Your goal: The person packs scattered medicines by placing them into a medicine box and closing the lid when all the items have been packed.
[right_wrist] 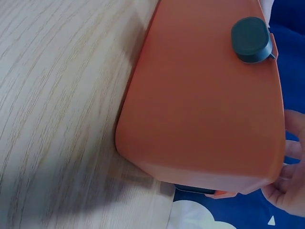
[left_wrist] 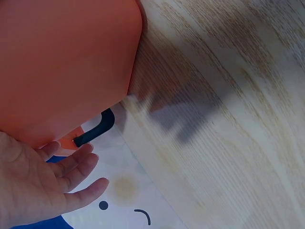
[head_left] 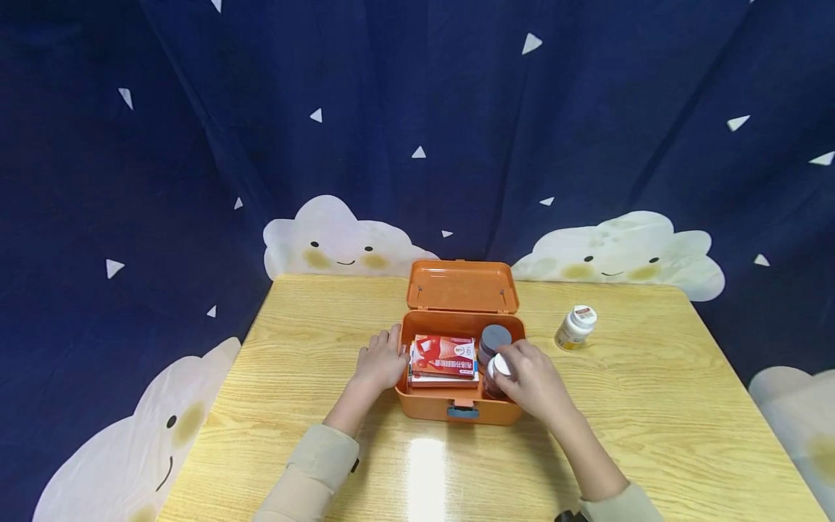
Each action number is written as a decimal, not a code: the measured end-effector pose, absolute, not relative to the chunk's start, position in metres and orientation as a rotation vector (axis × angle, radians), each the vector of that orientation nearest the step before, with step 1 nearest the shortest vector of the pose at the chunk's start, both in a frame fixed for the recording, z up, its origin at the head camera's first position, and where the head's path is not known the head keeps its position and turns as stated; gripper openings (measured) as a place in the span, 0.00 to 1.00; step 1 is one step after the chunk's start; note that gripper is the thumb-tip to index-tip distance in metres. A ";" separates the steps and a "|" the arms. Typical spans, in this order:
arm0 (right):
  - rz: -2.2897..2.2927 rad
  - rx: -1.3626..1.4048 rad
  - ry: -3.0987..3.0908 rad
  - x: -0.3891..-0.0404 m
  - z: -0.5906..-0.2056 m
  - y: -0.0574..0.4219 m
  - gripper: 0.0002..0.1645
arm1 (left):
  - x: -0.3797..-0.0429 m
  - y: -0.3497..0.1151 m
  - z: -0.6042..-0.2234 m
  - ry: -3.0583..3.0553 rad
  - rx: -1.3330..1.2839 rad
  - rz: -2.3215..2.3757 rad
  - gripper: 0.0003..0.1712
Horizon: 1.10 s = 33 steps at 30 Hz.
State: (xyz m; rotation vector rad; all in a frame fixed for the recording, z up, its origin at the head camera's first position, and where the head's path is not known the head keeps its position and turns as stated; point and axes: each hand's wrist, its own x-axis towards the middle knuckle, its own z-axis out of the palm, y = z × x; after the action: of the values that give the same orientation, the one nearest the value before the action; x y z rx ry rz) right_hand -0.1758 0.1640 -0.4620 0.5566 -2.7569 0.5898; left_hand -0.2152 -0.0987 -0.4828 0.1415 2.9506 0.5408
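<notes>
An orange plastic box (head_left: 422,406) stands on the table with its lid (head_left: 463,287) swung back. Inside on the left lie stacked medicine boxes, a red-and-white one (head_left: 445,355) uppermost. A dark-capped bottle (head_left: 495,336) stands in the box's right part. In front of it my right hand (head_left: 536,380) holds a white-capped bottle (head_left: 501,367) by the top, inside the right wall; the right wrist view hides that bottle behind the box. At the left rim rests my left hand (head_left: 380,360), its fingers loosely extended (left_wrist: 78,167) along the outside in the left wrist view.
A white pill bottle (head_left: 576,328) with a white cap stands on the wooden table (head_left: 652,406), right of the box. A grey latch (head_left: 462,412) sits on the box's front. Behind the table hangs a dark blue curtain (head_left: 365,87) with clouds.
</notes>
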 end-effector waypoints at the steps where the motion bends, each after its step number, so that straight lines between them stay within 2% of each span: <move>1: 0.579 0.563 -2.760 -0.176 -0.463 0.164 0.23 | -0.215 -0.099 -0.483 2.951 0.141 0.541 0.33; 16: 0.404 0.679 -2.813 -0.180 -0.465 0.158 0.18 | -0.214 -0.099 -0.481 2.953 0.146 0.567 0.33; 33: 0.274 0.729 -2.954 -0.186 -0.465 0.154 0.20 | -0.214 -0.099 -0.481 2.943 0.138 0.572 0.33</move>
State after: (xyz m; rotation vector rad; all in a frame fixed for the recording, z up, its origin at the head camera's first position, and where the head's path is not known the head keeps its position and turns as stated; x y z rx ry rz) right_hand -0.1863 0.1538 -0.4648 0.7286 -2.9537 0.2739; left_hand -0.2139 -0.0990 -0.4810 0.1379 2.9432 0.5716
